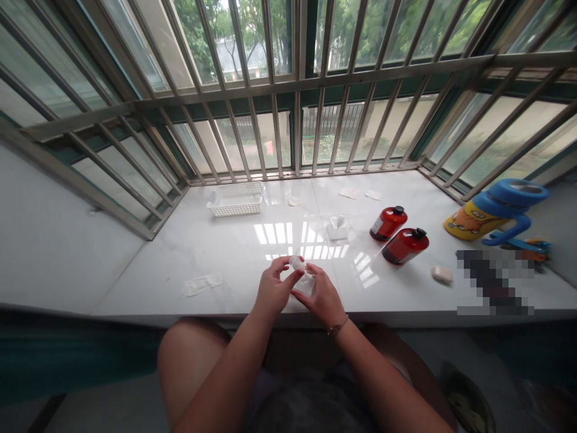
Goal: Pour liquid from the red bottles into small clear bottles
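Note:
Near the front edge of the white table, my two hands meet in front of me. My left hand [273,288] pinches a small, clear round piece that looks like a lid [297,263] between thumb and fingers. Beside it, my right hand [325,296] is wrapped round a small clear container [305,284], partly hidden by the fingers. The round piece is right at the container's top; I cannot tell whether they touch. Farther back stands a similar small clear container [338,228] with a whitish upper part.
A white perforated basket [237,207] sits at the back left. Two red bottles with black caps [406,246] stand to the right, near a pale bar-like block [442,275] and a blue-yellow flask [491,210]. A white strip [202,284] lies left; window bars [297,135] border the back.

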Demonstrator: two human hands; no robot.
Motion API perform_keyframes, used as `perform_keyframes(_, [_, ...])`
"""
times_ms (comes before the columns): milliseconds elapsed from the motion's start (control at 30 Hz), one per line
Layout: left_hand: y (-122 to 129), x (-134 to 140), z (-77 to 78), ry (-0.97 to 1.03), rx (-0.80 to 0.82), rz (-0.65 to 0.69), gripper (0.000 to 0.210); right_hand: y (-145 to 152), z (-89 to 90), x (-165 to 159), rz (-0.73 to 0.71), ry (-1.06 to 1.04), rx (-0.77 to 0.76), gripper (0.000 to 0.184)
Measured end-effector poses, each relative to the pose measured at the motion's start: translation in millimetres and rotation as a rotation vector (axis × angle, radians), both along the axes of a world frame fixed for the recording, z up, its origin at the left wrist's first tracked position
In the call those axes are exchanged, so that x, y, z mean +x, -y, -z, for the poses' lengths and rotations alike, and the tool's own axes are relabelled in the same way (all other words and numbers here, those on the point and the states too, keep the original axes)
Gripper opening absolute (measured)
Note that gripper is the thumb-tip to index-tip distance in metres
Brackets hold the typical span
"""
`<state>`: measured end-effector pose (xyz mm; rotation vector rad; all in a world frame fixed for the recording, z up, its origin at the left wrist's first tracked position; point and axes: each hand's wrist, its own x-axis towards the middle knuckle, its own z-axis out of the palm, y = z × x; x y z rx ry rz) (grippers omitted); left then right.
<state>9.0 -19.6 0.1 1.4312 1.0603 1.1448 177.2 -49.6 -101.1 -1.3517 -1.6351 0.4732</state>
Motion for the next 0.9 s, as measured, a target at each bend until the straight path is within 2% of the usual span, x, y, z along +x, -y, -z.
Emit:
perform_keyframes(133, [1.0,-2.9,2.0,-0.11,0.072,0.014,0.029,-0.5,1.2,-1.4,-0.011,0.005,0.003,0.078])
perform_keyframes(267, [3.8,-1.6,15.2,-0.265,0.18,0.087,0.024,-2.1,3.7,-1.3,0.004,0.014,0.013,0.077])
perform_keyframes(333, [5.4,-2.2,23.3,-0.308,0.192,0.098,0.035,-0.1,-1.2,2.5,-0.047,0.014,0.02,0.085])
perform_keyframes(400, [6.4,-3.9,29.9,-0.325,0.136,0.083,0.059,5.0,-11.6,8.9,-0.141,0.008,0.026,0.092])
perform_keyframes(467, [6.2,-5.6,34.1,-0.313,0.066,0.083,0.086,12.0,-24.4,15.7,-0.213,-0.029,0.005,0.088])
perform_keyframes(533, [4.5,-5.9,36.3,-0.288,0.028,0.122,0.101,18.5,-35.4,20.6,-0.243,-0.128,-0.038,0.081])
perform_keyframes(633, [0.4,-3.2,38.5,-0.271,0.015,0.163,0.108,22.6,-43.3,22.4,-0.262,-0.297,-0.109,0.075])
perform_keyframes(733, [-2.5,0.6,41.6,-0.258,0.002,0.158,0.105,20.8,-42.2,21.3,-0.261,-0.345,-0.147,0.075])
perform_keyframes(900, [-2.8,3.0,48.4,-0.272,0.008,0.134,0.106,17.4,-36.1,23.3,-0.104,-0.374,-0.096,0.064])
